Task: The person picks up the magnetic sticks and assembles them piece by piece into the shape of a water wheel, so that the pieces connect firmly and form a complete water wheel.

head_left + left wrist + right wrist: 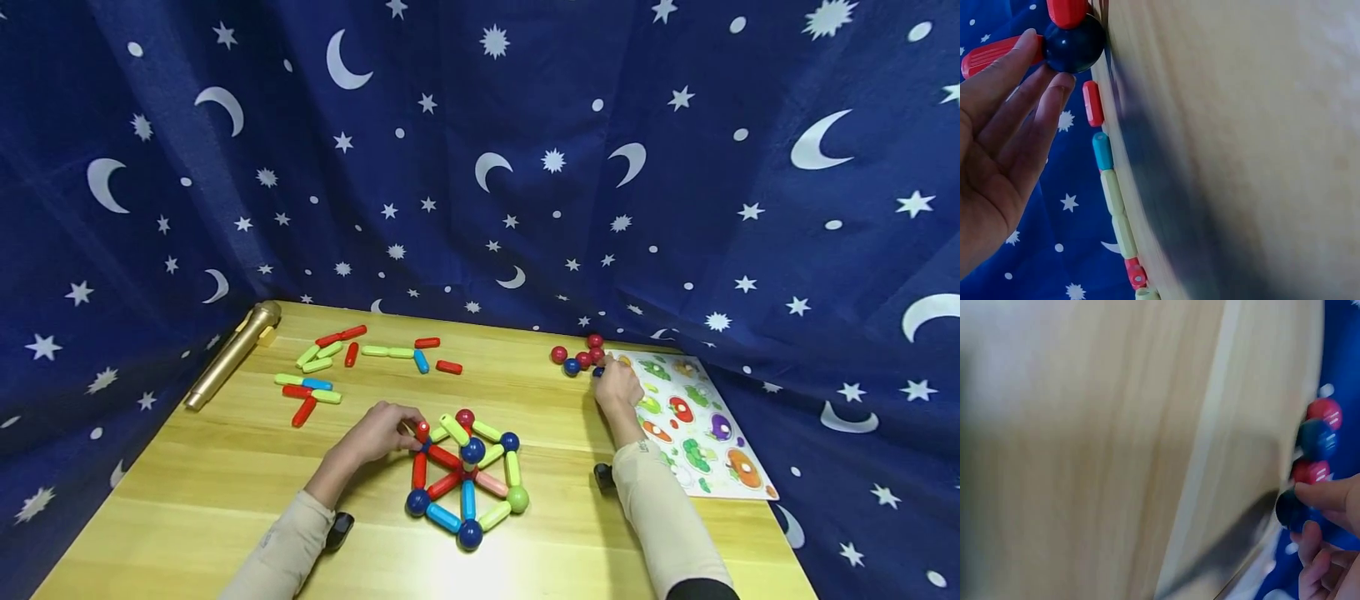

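Note:
On the table a hexagonal wheel of magnetic sticks and balls is built, with a green ball [517, 499] at one corner. At the wheel's left corner my left hand [381, 435] pinches an upright red magnetic stick [985, 57], its fingertips close against the dark blue ball [1075, 47] beneath. Above the wheel's centre sits a blue ball [472, 451], with a light green stick [453, 430] slanting from it. Farther off on the right, my right hand [619, 388] grips a dark blue ball [1288, 509] between thumb and fingers, beside several red balls [558, 354] and another blue ball [572, 367].
Loose red, green and blue sticks [388, 352] lie scattered at the back left. A gold microphone [234, 354] lies along the left edge. A vegetable picture board [693, 425] lies under and beside the right forearm. Behind the table hangs a starry blue curtain [450, 167].

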A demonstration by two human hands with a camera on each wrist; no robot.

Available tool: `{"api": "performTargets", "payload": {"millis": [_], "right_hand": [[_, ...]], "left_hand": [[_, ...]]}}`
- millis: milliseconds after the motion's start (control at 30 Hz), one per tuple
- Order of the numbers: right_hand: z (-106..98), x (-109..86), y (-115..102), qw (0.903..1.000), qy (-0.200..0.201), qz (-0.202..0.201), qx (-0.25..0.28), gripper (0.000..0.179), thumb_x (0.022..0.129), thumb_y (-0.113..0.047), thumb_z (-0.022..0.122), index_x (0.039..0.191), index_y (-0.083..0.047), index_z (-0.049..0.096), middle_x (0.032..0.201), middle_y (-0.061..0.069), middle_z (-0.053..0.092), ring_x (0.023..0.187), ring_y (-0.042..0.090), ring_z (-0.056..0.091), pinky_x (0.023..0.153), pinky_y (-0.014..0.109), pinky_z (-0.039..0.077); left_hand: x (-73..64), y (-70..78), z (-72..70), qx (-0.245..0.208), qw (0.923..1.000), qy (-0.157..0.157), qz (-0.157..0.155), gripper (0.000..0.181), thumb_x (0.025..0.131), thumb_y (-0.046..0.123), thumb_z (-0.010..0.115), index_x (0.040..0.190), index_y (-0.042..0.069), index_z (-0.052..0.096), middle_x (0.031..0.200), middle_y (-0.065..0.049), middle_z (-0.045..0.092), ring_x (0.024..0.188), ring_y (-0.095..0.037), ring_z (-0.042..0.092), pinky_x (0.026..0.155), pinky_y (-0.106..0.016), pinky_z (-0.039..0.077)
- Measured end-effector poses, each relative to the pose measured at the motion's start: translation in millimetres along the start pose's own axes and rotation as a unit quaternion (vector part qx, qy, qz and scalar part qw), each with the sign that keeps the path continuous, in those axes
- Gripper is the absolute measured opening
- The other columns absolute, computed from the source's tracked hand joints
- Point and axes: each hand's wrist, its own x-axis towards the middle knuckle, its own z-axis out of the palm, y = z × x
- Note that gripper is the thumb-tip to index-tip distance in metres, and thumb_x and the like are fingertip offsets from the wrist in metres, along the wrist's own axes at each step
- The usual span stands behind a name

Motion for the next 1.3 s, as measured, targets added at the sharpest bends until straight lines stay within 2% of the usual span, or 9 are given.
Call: {"api": "performTargets", "payload": {"millis": [133,233,333,467,600,700,900,1200,1300], "right_hand": [[-10.7,-20.9,-20.5,0.9982,0.03,-0.04,0.032,0.033,0.086,-0.024,0.064,0.118,-0.016,0.065,0.111,0.028,0.065,0.09,0.051,0.063,0.057,0.052,0.045],[-24.5,-58.9,-60.3,0.9898,0.036,-0.109,0.085,0.034,0.085,-0.033,0.07,0.116,-0.019,0.068,0.111,0.017,0.07,0.087,0.043,0.066,0.056,0.042,0.044],[-40.7,-105.4,-104.0,0.9678,0.024,-0.196,0.156,0.035,0.082,-0.038,0.075,0.112,-0.021,0.071,0.106,0.007,0.074,0.067,0.028,0.062,0.051,0.032,0.038],[-59.2,-154.1,-145.3,0.9268,0.003,-0.3,0.226,0.03,0.079,-0.036,0.079,0.105,-0.021,0.073,0.098,-0.002,0.075,0.043,0.009,0.044,0.043,0.025,0.033],[-67.1,-178.6,-168.3,0.9006,-0.022,-0.375,0.218,0.028,0.08,-0.035,0.08,0.104,-0.024,0.073,0.101,-0.007,0.074,0.043,-0.002,0.04,0.045,0.02,0.035],[-63.7,-186.1,-176.4,0.8939,-0.04,-0.407,0.184,0.027,0.081,-0.038,0.078,0.104,-0.025,0.074,0.104,-0.008,0.074,0.049,-0.001,0.048,0.049,0.018,0.038],[-57.9,-189.1,-179.0,0.8904,-0.053,-0.418,0.171,0.025,0.081,-0.037,0.078,0.103,-0.026,0.074,0.104,-0.008,0.075,0.069,0.006,0.066,0.058,0.016,0.044],[-54.9,-180.4,-198.5,0.9021,-0.122,-0.398,0.113,0.027,0.079,-0.039,0.079,0.102,-0.026,0.075,0.095,-0.009,0.075,0.078,0.01,0.065,0.057,0.023,0.042],[-51.5,-177.3,-206.2,0.9058,-0.156,-0.385,0.084,0.027,0.077,-0.038,0.08,0.101,-0.027,0.075,0.094,-0.007,0.074,0.069,0.01,0.06,0.05,0.026,0.042]], "left_hand": [[1.0,-0.4,0.3,0.0,0.9999,0.011,0.001,0.016,0.077,0.016,0.081,0.091,0.018,0.072,0.083,0.008,0.072,0.077,-0.004,0.064,0.07,-0.023,0.051],[-1.3,-1.3,0.1,-0.006,0.9998,0.02,-0.007,0.016,0.076,0.016,0.082,0.089,0.018,0.072,0.081,0.009,0.072,0.074,-0.002,0.063,0.07,-0.023,0.051],[-4.6,-2.0,-0.2,-0.007,0.9997,0.022,-0.013,0.016,0.075,0.016,0.082,0.088,0.017,0.072,0.08,0.008,0.072,0.074,-0.002,0.064,0.071,-0.024,0.052],[-6.3,-1.5,0.1,-0.008,0.9998,0.014,-0.01,0.016,0.077,0.016,0.081,0.089,0.017,0.072,0.082,0.007,0.074,0.076,-0.003,0.067,0.074,-0.026,0.053],[-5.9,-1.6,1.1,-0.009,0.9999,0.01,-0.007,0.016,0.078,0.017,0.08,0.092,0.017,0.073,0.084,0.005,0.075,0.079,-0.007,0.07,0.077,-0.03,0.055],[-5.4,-2.6,2.9,-0.011,0.9999,0.007,-0.008,0.016,0.079,0.017,0.079,0.094,0.016,0.073,0.086,0.003,0.076,0.081,-0.009,0.072,0.079,-0.033,0.056],[-5.5,0.2,4.1,-0.014,0.9998,-0.005,-0.014,0.018,0.08,0.016,0.079,0.097,0.015,0.074,0.088,0.0,0.077,0.083,-0.011,0.073,0.081,-0.036,0.057],[-3.0,1.1,-1.4,0.005,0.9998,0.001,-0.021,0.021,0.079,0.019,0.08,0.099,0.017,0.075,0.09,0.002,0.076,0.085,-0.012,0.073,0.082,-0.036,0.056],[-1.0,0.8,-1.3,0.011,0.9998,0.003,-0.013,0.018,0.078,0.02,0.081,0.095,0.017,0.075,0.088,0.003,0.077,0.085,-0.011,0.072,0.081,-0.034,0.055]]}}
